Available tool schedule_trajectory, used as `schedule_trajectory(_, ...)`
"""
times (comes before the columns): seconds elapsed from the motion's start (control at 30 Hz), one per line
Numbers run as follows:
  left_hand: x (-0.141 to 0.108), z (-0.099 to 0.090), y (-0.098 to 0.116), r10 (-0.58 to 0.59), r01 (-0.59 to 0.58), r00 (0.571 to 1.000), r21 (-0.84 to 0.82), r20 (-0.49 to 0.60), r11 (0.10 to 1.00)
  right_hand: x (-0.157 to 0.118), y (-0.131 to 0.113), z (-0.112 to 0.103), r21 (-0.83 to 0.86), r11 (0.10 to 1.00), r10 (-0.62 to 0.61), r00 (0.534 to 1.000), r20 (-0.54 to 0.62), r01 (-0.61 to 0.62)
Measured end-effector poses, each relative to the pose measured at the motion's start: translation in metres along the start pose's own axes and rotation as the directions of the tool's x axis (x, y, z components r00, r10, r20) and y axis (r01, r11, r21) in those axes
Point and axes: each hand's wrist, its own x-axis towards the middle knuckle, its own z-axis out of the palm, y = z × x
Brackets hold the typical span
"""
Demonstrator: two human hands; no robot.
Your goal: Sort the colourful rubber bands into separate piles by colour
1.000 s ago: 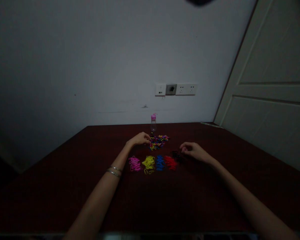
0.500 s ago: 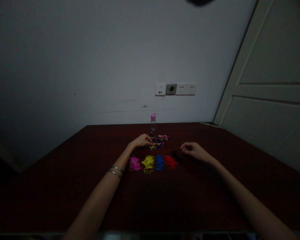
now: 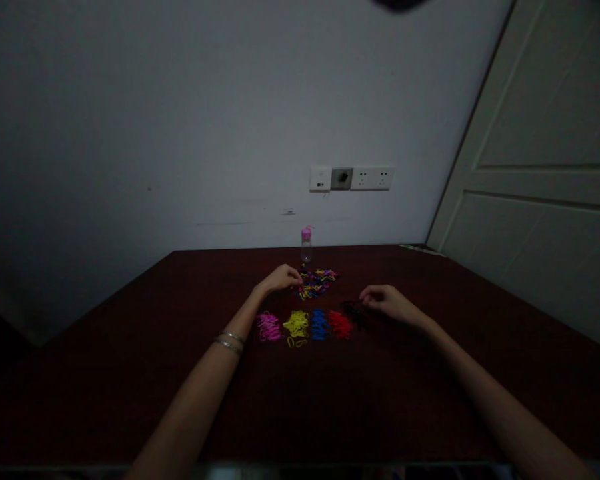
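Observation:
My left hand (image 3: 284,277) is at the left edge of a mixed pile of coloured elastic bands (image 3: 316,285), its fingertips pinched together. Anything between them is too small to make out. My right hand (image 3: 384,299) is closed in a pinch at the right side of a dark pile of black bands (image 3: 352,309); whether a band is in the fingers cannot be told in the dim light. Sorted heaps lie in a row nearer me: pink bands (image 3: 269,327), yellow bands (image 3: 297,325), blue bands (image 3: 319,325) and red bands (image 3: 340,324).
Behind the mixed pile stands a small clear bottle (image 3: 307,247) with a pink lid. The dark red table (image 3: 300,400) meets a wall (image 3: 230,133) carrying sockets (image 3: 373,179). A pale panelled door (image 3: 540,180) is at the right.
My left hand has shifted slightly left and away from me at the mixed pile's edge. My right hand has hardly moved.

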Motion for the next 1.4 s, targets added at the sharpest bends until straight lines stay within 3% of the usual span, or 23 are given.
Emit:
schedule_trajectory(0.13,0.001,-0.005,0.004,0.03,-0.031,0.998,-0.023,-0.052,0.999,0.001,0.001,0.0,0.005,1.0,0.005,1.0,-0.004,-0.005)
schedule_trajectory(0.23,0.003,-0.004,0.017,0.049,-0.05,0.998,-0.037,-0.032,0.998,0.0,-0.001,0.001,0.009,1.0,0.02,1.0,0.008,-0.02)
schedule_trajectory(0.37,0.004,0.009,0.044,0.117,-0.113,0.99,-0.056,0.08,0.992,-0.001,-0.005,0.002,0.018,0.999,0.03,1.0,0.009,-0.03)
schedule_trajectory(0.53,0.003,0.039,0.068,0.154,-0.138,0.951,-0.076,0.269,0.987,0.0,-0.003,0.002,-0.002,1.0,0.019,1.0,0.002,-0.019)
schedule_trajectory(0.73,0.002,0.063,0.066,0.146,-0.124,0.919,-0.082,0.367,0.989,0.001,-0.003,0.002,-0.049,0.999,0.005,1.0,-0.01,-0.006)
schedule_trajectory(0.93,0.002,0.06,0.065,0.087,-0.063,0.938,-0.08,0.334,0.995,0.0,-0.005,0.001,-0.05,0.999,0.006,1.0,-0.001,-0.006)
schedule_trajectory(1.03,0.004,0.045,0.058,0.063,-0.043,0.971,-0.092,0.229,0.995,0.0,-0.003,0.001,-0.051,0.999,0.004,1.0,-0.004,-0.004)
schedule_trajectory(1.1,0.004,0.031,0.046,0.027,-0.019,0.997,-0.106,0.077,0.994,0.0,-0.002,0.001,-0.05,0.999,0.001,1.0,-0.007,-0.001)
schedule_trajectory(1.17,0.003,0.013,0.027,-0.05,0.035,0.993,-0.14,-0.105,0.989,0.001,0.0,0.002,-0.049,0.999,0.0,1.0,-0.012,0.0)
schedule_trajectory(1.27,-0.004,-0.011,-0.007,-0.201,0.118,0.914,-0.242,-0.354,0.963,0.002,0.003,0.002,-0.041,0.999,-0.007,1.0,-0.015,0.006)
schedule_trajectory(1.4,-0.019,-0.027,-0.042,-0.346,0.162,0.777,-0.365,-0.525,0.917,0.003,0.005,0.002,-0.051,0.999,-0.018,1.0,-0.022,0.017)
